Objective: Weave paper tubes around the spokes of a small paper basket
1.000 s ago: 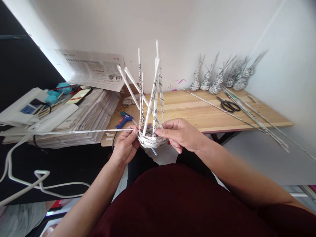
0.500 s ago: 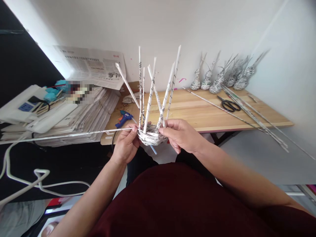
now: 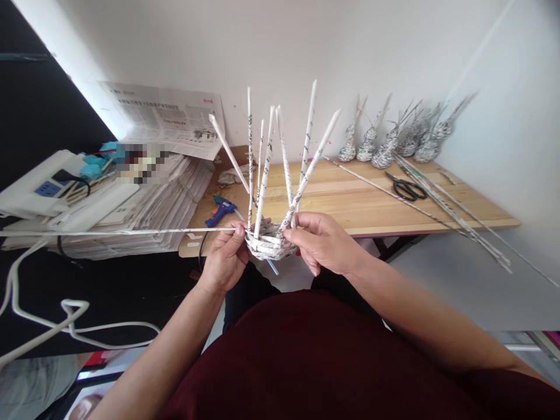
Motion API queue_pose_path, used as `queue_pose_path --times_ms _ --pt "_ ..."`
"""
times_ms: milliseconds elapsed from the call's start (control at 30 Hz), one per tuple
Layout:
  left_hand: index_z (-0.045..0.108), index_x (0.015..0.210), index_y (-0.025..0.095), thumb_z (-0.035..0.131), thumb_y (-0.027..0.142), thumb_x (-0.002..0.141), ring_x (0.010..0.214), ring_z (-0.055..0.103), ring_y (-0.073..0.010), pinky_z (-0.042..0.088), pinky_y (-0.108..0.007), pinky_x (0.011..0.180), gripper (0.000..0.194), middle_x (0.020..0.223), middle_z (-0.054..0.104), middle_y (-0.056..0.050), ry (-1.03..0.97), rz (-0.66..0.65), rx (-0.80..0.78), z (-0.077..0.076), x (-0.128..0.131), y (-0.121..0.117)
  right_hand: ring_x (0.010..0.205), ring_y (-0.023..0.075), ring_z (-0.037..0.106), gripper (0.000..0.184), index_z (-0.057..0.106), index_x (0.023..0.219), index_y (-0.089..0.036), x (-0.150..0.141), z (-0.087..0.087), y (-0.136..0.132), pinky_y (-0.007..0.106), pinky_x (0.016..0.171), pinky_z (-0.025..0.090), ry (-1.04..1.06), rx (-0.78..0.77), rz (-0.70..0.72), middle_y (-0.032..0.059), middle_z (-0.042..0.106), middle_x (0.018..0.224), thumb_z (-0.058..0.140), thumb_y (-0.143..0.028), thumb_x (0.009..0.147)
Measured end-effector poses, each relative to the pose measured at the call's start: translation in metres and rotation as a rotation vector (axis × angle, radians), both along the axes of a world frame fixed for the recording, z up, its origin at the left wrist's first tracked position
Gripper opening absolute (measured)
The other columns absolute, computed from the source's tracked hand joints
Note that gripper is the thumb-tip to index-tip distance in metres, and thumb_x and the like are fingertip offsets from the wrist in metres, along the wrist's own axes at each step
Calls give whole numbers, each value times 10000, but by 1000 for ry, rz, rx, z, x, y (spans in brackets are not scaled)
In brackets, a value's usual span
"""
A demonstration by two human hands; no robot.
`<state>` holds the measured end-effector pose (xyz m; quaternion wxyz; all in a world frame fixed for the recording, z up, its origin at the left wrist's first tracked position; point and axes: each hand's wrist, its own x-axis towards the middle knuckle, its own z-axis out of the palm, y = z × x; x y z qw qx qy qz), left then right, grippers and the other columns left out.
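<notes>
Your left hand point(image 3: 224, 261) pinches the long paper strip point(image 3: 175, 231) at one side of the small basket point(image 3: 269, 251); your right hand point(image 3: 327, 240) grips the other. The basket hangs between them: loosened fingers could drop it, and hard pulling could bend its upright sticks point(image 3: 264, 175).

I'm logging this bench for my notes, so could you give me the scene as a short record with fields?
left hand: pinches the long rod at the basket's left rim
right hand: grips the basket's right rim
basket: woven paper, stakes pointing up and splayed
table: wooden, beyond the hands
scissors: on the table, right side, by loose rods
glue gun: blue, beyond the left hand
paper stack: far left
woven figures: grouped by the wall, back right
</notes>
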<state>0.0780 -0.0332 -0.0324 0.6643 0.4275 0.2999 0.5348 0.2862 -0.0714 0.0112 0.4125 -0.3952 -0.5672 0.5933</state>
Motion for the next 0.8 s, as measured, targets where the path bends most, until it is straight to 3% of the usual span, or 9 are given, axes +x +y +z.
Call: queue_pose_path --times_ms 133,300,367,500,667,800 --pt "657 853 189 796 342 819 683 686 -150 580 -294 730 209 798 735 -8 -19 12 -39 0 -1 0 267 71 425 228 592 848 -181 2 0 1 152 315 322 -14 -11 57 -101 469 343 590 -384 953" --pt "659 836 173 806 296 799 625 654 -128 575 -273 683 195 784 725 -9 -54 23 -108 -7 -8 5 313 67 446 318 643 942 -177 7 7 0 174 356 387 6 57 10 -109 465 398 598 -491 950" --pt "650 838 172 808 288 790 684 689 -155 588 -301 710 201 832 740 -24 -58 17 -122 -9 -10 7 342 70 467 310 666 1003 -181 8 9 -3 191 378 407 26 142 -95 -101 491 446 606 -481 948" --pt "659 883 160 819 376 771 932 736 -264 601 -436 850 291 1118 748 -105 -25 -20 -129 -8 -13 8 420 85 508 267 709 958 -184 9 8 -13 235 452 437 32 374 -297 -56 548 522 608 -431 958" --pt "657 809 167 884 419 680 1011 728 -285 594 -429 903 363 1139 749 -104 -24 8 -43 -9 -15 10 638 141 634 233 725 842 -186 12 -5 -24 273 576 493 -134 561 -338 42 713 744 626 -368 949" --pt "657 791 181 893 443 651 1059 720 -333 581 -477 939 380 1087 766 -107 -37 -34 -58 -9 -13 11 817 182 684 177 719 1044 -192 10 -20 -25 293 645 540 -224 728 -349 84 763 966 675 -289 903"
